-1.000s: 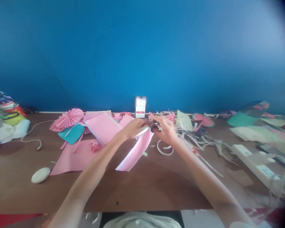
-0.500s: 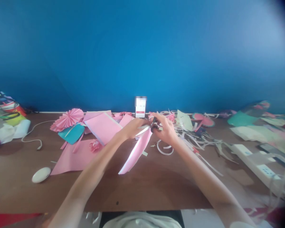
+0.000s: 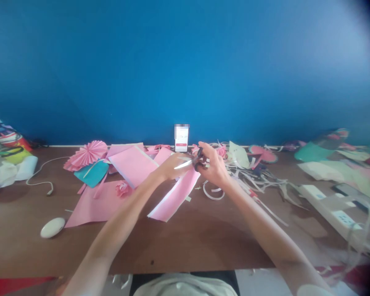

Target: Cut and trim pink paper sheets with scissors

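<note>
My right hand (image 3: 214, 165) is closed around the black handles of a pair of scissors (image 3: 183, 164). The blades are spread and point left, over the back of my left hand (image 3: 172, 165). A long pink paper strip (image 3: 175, 197) with pale edges hangs from between the hands, its free end slanting down to the left over the table. My left hand is closed at the strip's upper end, with its fingertips mostly hidden behind the scissors.
A lit phone (image 3: 181, 139) stands against the blue wall. Pink sheets (image 3: 134, 164), a folded paper fan (image 3: 91, 154) and a teal piece (image 3: 94, 172) lie left. White paper strips (image 3: 249, 176) tangle right, near a power strip (image 3: 327, 209). A white oval object (image 3: 53, 227) sits front left.
The strip's free end has swung left and turned, showing more of its pink face. The scissors' blades have shifted slightly and look more widely spread. Both hands stay close together.
</note>
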`<state>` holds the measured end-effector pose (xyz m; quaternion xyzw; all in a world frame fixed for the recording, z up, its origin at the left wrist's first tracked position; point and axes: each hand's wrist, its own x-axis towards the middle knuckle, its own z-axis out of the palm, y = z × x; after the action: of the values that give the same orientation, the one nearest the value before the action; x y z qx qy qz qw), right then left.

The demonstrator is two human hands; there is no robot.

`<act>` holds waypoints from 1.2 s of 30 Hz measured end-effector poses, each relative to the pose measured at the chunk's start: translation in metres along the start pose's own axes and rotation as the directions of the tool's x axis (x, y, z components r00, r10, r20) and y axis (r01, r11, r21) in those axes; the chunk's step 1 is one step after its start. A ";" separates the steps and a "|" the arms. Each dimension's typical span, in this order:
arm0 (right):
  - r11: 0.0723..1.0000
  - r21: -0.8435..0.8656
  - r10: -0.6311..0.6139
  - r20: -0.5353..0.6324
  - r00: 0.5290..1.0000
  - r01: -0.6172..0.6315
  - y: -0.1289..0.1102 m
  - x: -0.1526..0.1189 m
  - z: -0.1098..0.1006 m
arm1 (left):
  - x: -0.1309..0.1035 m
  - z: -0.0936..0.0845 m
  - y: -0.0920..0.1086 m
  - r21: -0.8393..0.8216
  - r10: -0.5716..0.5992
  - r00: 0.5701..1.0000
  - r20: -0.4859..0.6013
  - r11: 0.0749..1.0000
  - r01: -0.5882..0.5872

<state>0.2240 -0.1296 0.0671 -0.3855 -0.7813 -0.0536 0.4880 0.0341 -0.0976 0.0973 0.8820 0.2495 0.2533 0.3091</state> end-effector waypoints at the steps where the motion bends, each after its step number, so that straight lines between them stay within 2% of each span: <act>1: 1.000 0.003 0.002 -0.011 1.000 -0.002 0.001 -0.001 0.001 | 0.000 0.001 0.000 -0.005 0.012 1.000 -0.024 1.000 -0.012; 5: 0.999 0.014 0.043 -0.046 0.998 -0.042 0.003 -0.005 0.006 | 0.002 0.003 0.000 -0.028 0.055 0.994 -0.093 0.998 -0.058; 12: 0.996 0.014 0.083 -0.043 0.996 -0.082 0.002 -0.007 0.006 | 0.002 0.000 0.007 -0.046 0.036 0.996 -0.084 0.998 -0.040; 17: 0.999 0.006 0.036 -0.026 0.999 -0.035 0.001 -0.006 0.003 | 0.003 0.000 0.007 -0.173 0.084 0.994 -0.073 0.980 -0.096; 23: 0.996 0.085 0.009 -0.008 1.000 -0.008 0.003 -0.005 0.001 | 0.006 0.003 0.009 -0.343 -0.008 0.994 -0.106 0.939 -0.029; 27: 0.997 0.067 0.030 0.054 0.998 -0.034 0.001 -0.004 0.000 | 0.008 0.003 0.008 -0.363 -0.030 0.991 -0.130 0.932 -0.019; 31: 0.998 0.041 0.040 0.095 0.995 -0.044 -0.002 -0.004 0.000 | 0.008 0.001 0.007 -0.334 -0.113 0.978 -0.176 0.941 0.048; 36: 0.999 0.042 0.031 0.095 0.995 -0.035 -0.003 -0.003 -0.001 | 0.006 -0.002 0.004 -0.372 -0.115 0.991 -0.063 0.924 0.083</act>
<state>0.2233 -0.1343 0.0659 -0.3897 -0.7980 -0.0103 0.4596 0.0386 -0.0955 0.1033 0.7832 0.2544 0.3166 0.4709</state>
